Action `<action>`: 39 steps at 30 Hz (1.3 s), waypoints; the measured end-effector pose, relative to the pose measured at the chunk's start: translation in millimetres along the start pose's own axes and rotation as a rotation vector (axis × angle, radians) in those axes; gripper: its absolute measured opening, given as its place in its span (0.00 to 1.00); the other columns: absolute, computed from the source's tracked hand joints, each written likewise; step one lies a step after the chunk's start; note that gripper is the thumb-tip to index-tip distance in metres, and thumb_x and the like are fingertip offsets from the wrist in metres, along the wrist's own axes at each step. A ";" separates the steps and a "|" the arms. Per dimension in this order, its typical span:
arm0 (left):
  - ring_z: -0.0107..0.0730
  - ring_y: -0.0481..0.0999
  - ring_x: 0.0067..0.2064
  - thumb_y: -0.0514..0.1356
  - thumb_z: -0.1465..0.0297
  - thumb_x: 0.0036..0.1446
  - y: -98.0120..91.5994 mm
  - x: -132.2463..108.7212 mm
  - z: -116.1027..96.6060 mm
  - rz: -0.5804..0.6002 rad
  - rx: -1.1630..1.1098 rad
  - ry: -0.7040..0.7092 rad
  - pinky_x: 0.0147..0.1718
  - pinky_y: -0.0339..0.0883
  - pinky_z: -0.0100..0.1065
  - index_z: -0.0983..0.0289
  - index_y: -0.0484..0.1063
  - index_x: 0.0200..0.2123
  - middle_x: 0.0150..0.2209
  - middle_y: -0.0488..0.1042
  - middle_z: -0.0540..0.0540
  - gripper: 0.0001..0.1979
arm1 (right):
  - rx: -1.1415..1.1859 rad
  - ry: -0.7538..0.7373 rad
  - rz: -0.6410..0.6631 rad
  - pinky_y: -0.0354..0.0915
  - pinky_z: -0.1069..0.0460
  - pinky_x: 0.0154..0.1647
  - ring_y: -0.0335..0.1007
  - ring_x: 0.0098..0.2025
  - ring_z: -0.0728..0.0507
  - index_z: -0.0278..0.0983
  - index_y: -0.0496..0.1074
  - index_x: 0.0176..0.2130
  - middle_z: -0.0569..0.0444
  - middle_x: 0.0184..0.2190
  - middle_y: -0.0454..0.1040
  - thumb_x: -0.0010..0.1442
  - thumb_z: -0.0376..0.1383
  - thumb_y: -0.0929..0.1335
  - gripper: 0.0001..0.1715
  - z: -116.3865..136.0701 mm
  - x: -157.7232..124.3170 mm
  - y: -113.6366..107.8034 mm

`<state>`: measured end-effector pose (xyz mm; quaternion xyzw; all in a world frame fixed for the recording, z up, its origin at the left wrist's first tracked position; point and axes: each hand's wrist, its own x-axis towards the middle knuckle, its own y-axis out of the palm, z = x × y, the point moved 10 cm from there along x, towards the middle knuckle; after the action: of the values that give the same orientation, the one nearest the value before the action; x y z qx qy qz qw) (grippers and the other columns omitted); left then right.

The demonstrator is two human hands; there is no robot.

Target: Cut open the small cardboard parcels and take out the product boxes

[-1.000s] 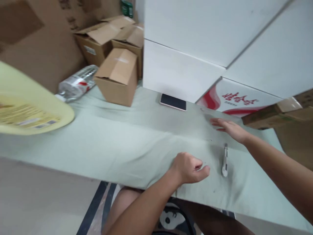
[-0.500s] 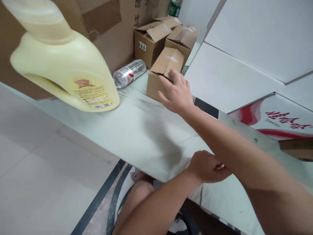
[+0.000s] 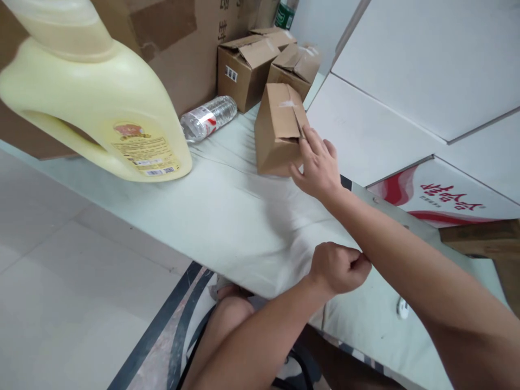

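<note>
A brown cardboard box (image 3: 284, 108) stands turned at an angle on the pale green cloth (image 3: 219, 216). My right hand (image 3: 320, 162) touches its near right corner, fingers stretched along the top edge and thumb apart against the front. Some tape shows across the top flaps. Below my right forearm, my left hand (image 3: 339, 268) is closed in a fist; whatever may be inside it is hidden. A white fold of cloth (image 3: 300, 238) rises between the two hands. The dark end of a flat phone-like object (image 3: 346, 183) shows behind my right wrist.
A big pale yellow jug (image 3: 122, 119) stands at left, beside a clear plastic bottle (image 3: 211, 116) lying down. More small cartons (image 3: 244, 70) stand behind, against a large carton (image 3: 174, 59). White panels (image 3: 390, 130) border the right. A small white round thing (image 3: 402, 307) lies near my right forearm.
The cardboard box has turned, and my right hand has moved from its top to its near right corner. My left fist stays below the right forearm. A cloth fold has appeared.
</note>
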<state>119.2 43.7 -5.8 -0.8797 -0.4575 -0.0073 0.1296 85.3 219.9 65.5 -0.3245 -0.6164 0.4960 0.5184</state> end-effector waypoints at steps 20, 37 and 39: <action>0.47 0.70 0.58 0.55 0.59 0.65 -54.7 -2.0 -0.7 -0.461 -0.150 0.294 0.58 0.64 0.50 0.59 0.62 0.56 0.54 0.70 0.63 0.19 | 0.621 1.027 -0.686 0.60 0.26 0.69 0.60 0.72 0.29 0.47 0.57 0.64 0.45 0.64 0.66 0.60 0.50 0.52 0.36 -136.2 -382.4 -68.5; 0.51 0.70 0.59 0.70 0.54 0.46 -42.9 23.8 4.0 -0.035 -0.416 -0.018 0.58 0.70 0.47 0.50 0.68 0.59 0.58 0.69 0.54 0.36 | 0.268 1.265 -0.245 0.69 0.39 0.49 0.72 0.46 0.34 0.38 0.72 0.51 0.41 0.46 0.74 0.58 0.50 0.65 0.27 -186.6 -433.3 -69.0; 0.48 0.72 0.55 0.69 0.55 0.45 -39.7 20.6 0.0 -0.051 -0.401 -0.015 0.54 0.71 0.46 0.52 0.69 0.57 0.54 0.69 0.54 0.35 | 0.234 1.307 -0.041 0.69 0.39 0.45 0.72 0.45 0.32 0.38 0.67 0.61 0.40 0.47 0.74 0.58 0.50 0.66 0.35 -194.8 -441.2 -56.3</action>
<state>99.2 82.0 5.7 -0.8762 -0.4697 -0.0948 -0.0521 390.1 -146.6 -26.8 -0.4883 -0.1232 0.2508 0.8267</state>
